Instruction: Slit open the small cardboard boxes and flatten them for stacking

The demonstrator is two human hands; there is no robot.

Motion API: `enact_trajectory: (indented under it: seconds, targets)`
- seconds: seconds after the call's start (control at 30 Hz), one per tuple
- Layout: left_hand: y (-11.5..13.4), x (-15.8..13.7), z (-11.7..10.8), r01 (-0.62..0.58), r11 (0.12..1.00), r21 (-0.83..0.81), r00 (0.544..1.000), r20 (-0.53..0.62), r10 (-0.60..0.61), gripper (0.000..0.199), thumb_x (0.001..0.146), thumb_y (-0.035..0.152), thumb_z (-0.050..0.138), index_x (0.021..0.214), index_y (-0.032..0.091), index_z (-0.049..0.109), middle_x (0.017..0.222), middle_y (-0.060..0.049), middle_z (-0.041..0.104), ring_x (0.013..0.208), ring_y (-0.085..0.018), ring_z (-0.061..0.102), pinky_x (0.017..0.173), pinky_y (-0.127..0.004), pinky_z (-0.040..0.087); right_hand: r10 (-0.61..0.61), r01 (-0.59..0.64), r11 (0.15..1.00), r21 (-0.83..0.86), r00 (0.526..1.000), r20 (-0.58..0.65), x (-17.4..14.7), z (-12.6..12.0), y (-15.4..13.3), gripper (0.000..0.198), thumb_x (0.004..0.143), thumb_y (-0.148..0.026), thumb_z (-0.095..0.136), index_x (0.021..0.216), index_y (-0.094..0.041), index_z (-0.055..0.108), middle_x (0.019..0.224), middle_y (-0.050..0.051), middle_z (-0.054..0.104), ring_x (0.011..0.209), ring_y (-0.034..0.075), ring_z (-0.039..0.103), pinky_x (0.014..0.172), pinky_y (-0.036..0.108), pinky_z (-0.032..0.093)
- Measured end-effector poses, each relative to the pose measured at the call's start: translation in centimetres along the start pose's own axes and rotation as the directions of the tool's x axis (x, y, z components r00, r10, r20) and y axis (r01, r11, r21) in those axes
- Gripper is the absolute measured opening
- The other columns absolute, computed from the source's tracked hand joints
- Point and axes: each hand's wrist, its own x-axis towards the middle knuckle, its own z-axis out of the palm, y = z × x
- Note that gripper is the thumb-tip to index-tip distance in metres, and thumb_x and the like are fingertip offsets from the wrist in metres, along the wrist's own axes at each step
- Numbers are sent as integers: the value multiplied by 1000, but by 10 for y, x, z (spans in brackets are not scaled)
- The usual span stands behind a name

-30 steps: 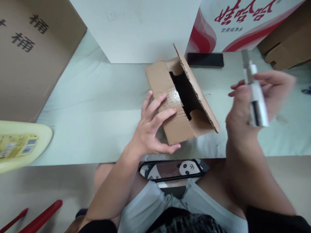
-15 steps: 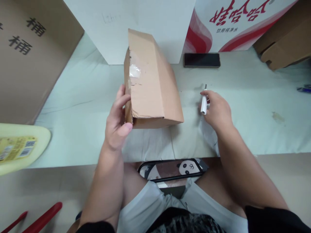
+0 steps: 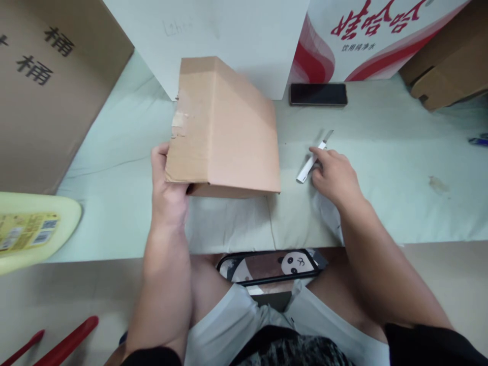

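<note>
A brown cardboard box [image 3: 242,137] rests tilted on the pale green cloth, its torn flap edge with a bit of clear tape turned to the left. My left hand [image 3: 168,188] grips that left edge; most of its fingers are hidden behind the cardboard. To the right of the box, my right hand [image 3: 335,175] holds a white utility knife [image 3: 308,166] low over the cloth, the index finger lying across it. The knife's blade is out and points away, up to the right.
A black phone [image 3: 318,94] lies against a white and red carton [image 3: 362,61] at the back. Large brown cartons stand left [image 3: 57,112] and right [image 3: 450,71]. A pale yellow bottle [image 3: 38,229] is at the left edge, a pen [image 3: 478,141] at the far right.
The box has turned and shifted left, showing more of its broad right face. My left hand has moved left with it. The knife has swung from nearly straight to slanting up right.
</note>
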Motion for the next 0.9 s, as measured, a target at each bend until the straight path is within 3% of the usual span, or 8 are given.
enact_trajectory:
  seconds: [0.1,0.17,0.3,0.47,0.57,0.77,0.9]
  targets:
    - [18,-1,14,184,980,-76,975,-114,-192,64,52,38,96,98,24,54,89,3,63,71,-12,59,51,-20,44,23,-22,999,37,999,-38,0,2,0,59,83,-16,53,139,-21,68,112,18,65,111,37,62,96,56,54]
    - [26,0,20,291,952,-101,939,-162,-304,59,53,27,87,100,26,51,78,6,60,54,-10,52,39,-18,33,14,-7,997,81,996,-87,-1,2,-1,50,83,-17,55,129,-22,74,107,16,64,109,36,62,95,54,54]
    - [35,3,24,353,916,-191,897,-211,-389,58,49,13,65,103,27,47,73,7,62,52,-12,54,39,-19,41,-79,101,962,255,992,-97,-1,-3,-6,31,82,-19,56,99,-22,81,97,12,64,97,29,65,89,48,55]
    - [40,7,25,429,845,-321,834,-220,-507,52,54,6,53,101,27,47,82,4,68,60,-14,65,43,-22,52,-191,204,873,443,979,-75,-2,-7,-9,24,86,-27,60,89,-24,83,92,10,69,87,24,66,75,41,55]
    - [36,9,22,490,800,-345,789,-214,-575,49,57,4,51,101,27,48,74,5,66,53,-12,62,43,-20,52,-222,265,811,522,964,-144,-4,-7,-8,24,90,-36,63,99,-25,82,96,9,73,92,24,67,77,40,55]
    - [29,4,22,496,824,-272,834,-115,-540,48,58,5,57,101,26,55,80,2,69,59,-14,66,46,-23,53,-339,434,673,599,901,-272,-5,-4,-11,33,97,-46,60,122,-30,74,121,6,75,114,26,68,100,47,55]
    - [25,-1,26,496,850,-177,849,-104,-517,42,59,9,59,99,22,64,87,-1,72,67,-16,65,48,-24,49,-426,472,650,596,875,-229,-6,0,-10,51,98,-52,59,145,-32,58,146,8,63,134,29,60,111,52,51]
